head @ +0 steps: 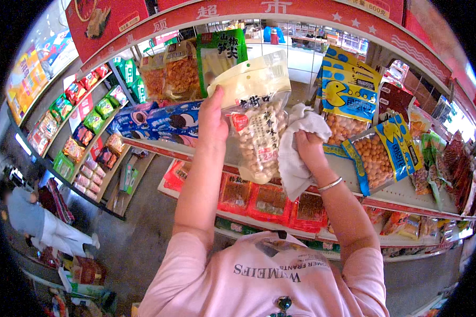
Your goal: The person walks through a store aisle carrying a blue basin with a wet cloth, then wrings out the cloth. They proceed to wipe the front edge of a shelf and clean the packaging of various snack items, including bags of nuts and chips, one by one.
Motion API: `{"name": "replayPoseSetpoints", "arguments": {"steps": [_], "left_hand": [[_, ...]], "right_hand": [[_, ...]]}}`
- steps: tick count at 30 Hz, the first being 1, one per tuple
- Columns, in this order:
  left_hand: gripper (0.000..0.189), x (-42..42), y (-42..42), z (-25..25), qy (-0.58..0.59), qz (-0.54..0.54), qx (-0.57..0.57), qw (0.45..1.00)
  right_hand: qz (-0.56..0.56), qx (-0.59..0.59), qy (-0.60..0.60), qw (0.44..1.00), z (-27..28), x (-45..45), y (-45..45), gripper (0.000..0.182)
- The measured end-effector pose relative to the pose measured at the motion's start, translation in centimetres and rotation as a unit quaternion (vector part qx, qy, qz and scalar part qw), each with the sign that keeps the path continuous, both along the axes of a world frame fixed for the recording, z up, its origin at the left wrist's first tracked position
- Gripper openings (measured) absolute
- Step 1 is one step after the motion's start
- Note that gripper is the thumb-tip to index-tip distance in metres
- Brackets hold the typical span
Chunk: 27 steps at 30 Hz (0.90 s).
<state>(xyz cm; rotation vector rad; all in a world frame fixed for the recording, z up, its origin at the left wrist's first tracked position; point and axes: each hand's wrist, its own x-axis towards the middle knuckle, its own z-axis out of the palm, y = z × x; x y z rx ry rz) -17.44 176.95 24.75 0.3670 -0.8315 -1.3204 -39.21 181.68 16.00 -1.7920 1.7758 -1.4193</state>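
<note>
My left hand [215, 121] grips the upper left edge of a clear plastic bag of peanuts in the shell [258, 138]. The bag has a cream header and is held up before the shelf. A white cloth [291, 154] is bunched in my right hand [310, 146] and lies against the bag's right side. That wrist wears a bangle. Behind the bag, blue biscuit boxes [174, 121] lie on the shelf to the left. Yellow-and-blue snack bags [347, 89] stand to the right, and another such bag [380, 158] leans at the shelf's front.
Red snack packs [269, 200] fill the shelf below. At the left stands a rack [115, 176] of small snack bags. Red gift boxes [107, 23] sit overhead on the top shelf. A person [43, 222] is at the far left, near cartons [85, 271] on the floor.
</note>
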Motion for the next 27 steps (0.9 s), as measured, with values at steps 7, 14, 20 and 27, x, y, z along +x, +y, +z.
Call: {"name": "replayPoseSetpoints", "arguments": {"steps": [7,14,20,27], "left_hand": [[0.032,0.6,-0.6,0.0,0.001,-0.08,-0.047,0.996],[0.033,-0.2,-0.3,0.4,-0.032,-0.12,-0.058,0.991],[0.03,-1.8,1.2,2.0,-0.079,-0.165,-0.059,0.981],[0.029,-2.0,1.0,0.9,-0.111,-0.196,-0.049,0.973]], "right_hand": [[-0.018,-0.173,-0.208,0.963,8.2,-2.5,1.8,0.033],[-0.051,-0.239,0.277,0.929,10.3,-1.3,-0.9,0.063],[0.009,-0.293,-0.016,0.956,8.9,-1.9,-5.8,0.044],[-0.157,-0.346,0.199,0.903,13.6,3.4,-2.3,0.044]]}}
